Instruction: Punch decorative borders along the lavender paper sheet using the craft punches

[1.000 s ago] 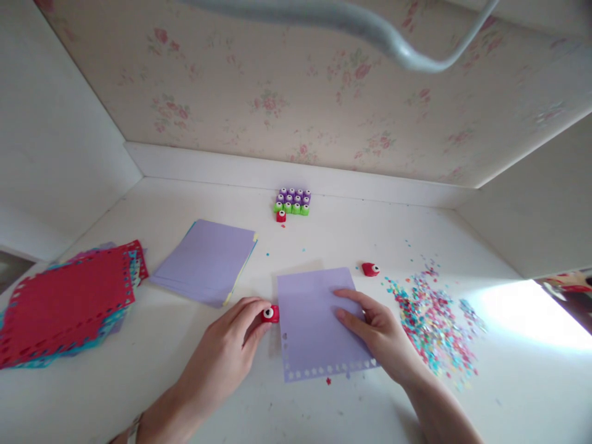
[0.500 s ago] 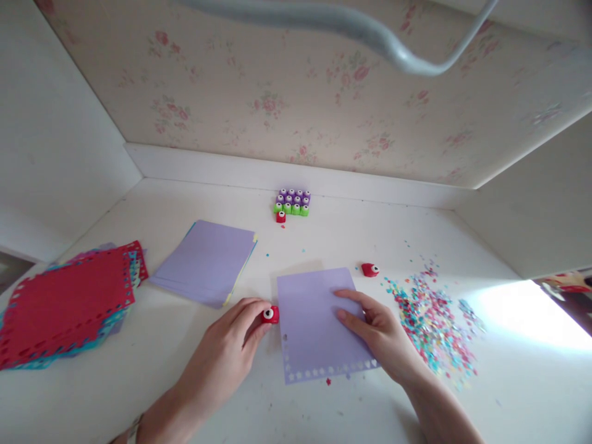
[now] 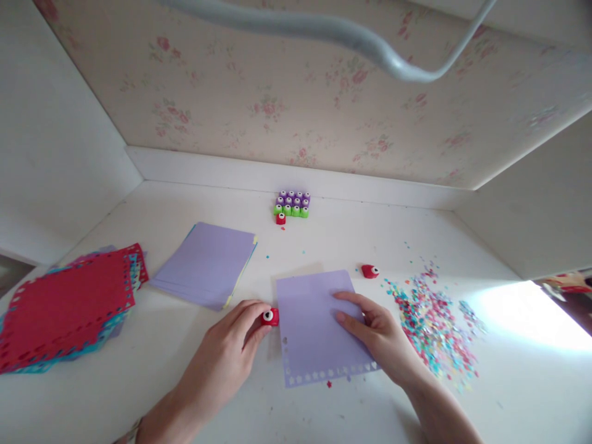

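My left hand [image 3: 229,351] pinches a small red paper punch [image 3: 269,317] set against the left edge of a lilac sheet [image 3: 314,330]. My right hand [image 3: 377,333] lies flat on the sheet's right side, fingers spread, holding it down on the white table [image 3: 139,382]. The sheet has a row of punched shapes along its near edge and two at the lower left edge.
A second red punch [image 3: 370,271] lies beyond the sheet. Confetti scraps [image 3: 432,324] are heaped at the right. Plain lilac sheets [image 3: 206,264] and punched red and teal sheets [image 3: 65,305] are stacked at the left. Purple and green punches [image 3: 291,205] sit by the back wall.
The sheet and both hands have barely shifted; the view has dipped slightly. The left hand keeps its hold on the red punch at the sheet's left edge.
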Available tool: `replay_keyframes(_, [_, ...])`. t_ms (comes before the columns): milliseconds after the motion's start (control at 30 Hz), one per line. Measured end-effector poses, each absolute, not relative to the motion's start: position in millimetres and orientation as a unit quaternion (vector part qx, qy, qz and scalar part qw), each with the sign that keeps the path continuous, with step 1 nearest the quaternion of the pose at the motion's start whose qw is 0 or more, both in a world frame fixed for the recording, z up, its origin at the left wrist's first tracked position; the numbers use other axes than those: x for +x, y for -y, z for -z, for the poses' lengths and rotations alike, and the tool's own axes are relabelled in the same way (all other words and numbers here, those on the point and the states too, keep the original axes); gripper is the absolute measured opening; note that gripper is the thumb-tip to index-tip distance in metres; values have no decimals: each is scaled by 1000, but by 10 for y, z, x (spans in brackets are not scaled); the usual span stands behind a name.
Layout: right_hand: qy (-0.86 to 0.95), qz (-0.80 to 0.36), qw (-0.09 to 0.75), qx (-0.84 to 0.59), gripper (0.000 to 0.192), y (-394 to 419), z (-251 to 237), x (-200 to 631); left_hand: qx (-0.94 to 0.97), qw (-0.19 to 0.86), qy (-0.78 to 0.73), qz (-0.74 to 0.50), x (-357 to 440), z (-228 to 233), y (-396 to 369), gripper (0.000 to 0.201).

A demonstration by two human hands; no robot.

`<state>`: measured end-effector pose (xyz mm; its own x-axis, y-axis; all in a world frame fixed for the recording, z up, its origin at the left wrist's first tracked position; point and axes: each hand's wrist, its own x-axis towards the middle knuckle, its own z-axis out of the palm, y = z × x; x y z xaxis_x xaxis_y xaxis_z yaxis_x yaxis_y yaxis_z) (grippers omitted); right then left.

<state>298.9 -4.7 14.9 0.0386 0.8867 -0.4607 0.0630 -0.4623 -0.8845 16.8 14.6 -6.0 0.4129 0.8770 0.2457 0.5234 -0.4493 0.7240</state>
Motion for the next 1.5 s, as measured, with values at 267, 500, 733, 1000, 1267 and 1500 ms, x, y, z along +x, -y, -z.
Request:
replay_keyframes(267, [377,-584,355,-625,57,63,-163,2980,790,281,-445,-316,168,67,-146,20])
replay_keyframes(500, [379,-584,357,-623,57,65,-161,2988,788,282,-453,-308,148,102,-151,20])
replay_keyframes(733, [367,-589,369,-619,57,69,-198,2969,776,292,-473,-298,131,106,-140,21])
replay_keyframes(1000, [366,-593,366,-616,59,79,-206,2958,777,285,-471,-305,140,109,-149,20])
replay_keyframes(1267, [380,-579,364,-623,57,77,-196,2961,782,287,-463,-303,131,121,-137,20])
replay_keyframes(1500, [384,-575,359,-627,55,86,-199,2963,785,286,-456,-307,134,113,-147,20])
